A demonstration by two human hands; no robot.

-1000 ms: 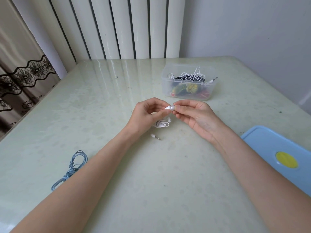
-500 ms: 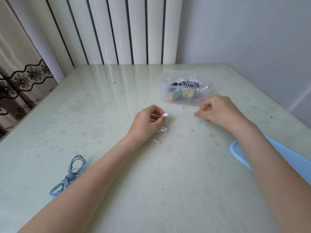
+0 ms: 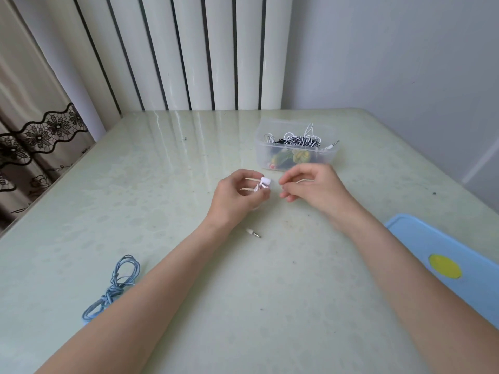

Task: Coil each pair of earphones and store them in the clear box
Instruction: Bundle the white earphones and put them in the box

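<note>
My left hand (image 3: 237,197) pinches the white earphones (image 3: 263,183) at the table's middle, with an earbud at its fingertips and cord looped over its fingers. Their jack plug (image 3: 253,233) lies on the table below that wrist. My right hand (image 3: 314,187) is just to the right, fingers curled around a thin stretch of the white cord. The clear box (image 3: 297,155) stands behind both hands and holds several coiled earphones, striped black-and-white ones on top. Blue earphones (image 3: 116,286) lie loosely coiled at the lower left, beside my left forearm.
A light blue lid (image 3: 453,265) with a yellow spot lies at the right edge, next to my right forearm. The pale green table (image 3: 162,184) meets white vertical blinds at the back and a grey wall on the right. A curtain hangs at the left.
My right hand swung out to the right, drawing cord, then came back close to my left hand. My left hand keeps hold of the earbud. The camera tilted, so the table sits lower.
</note>
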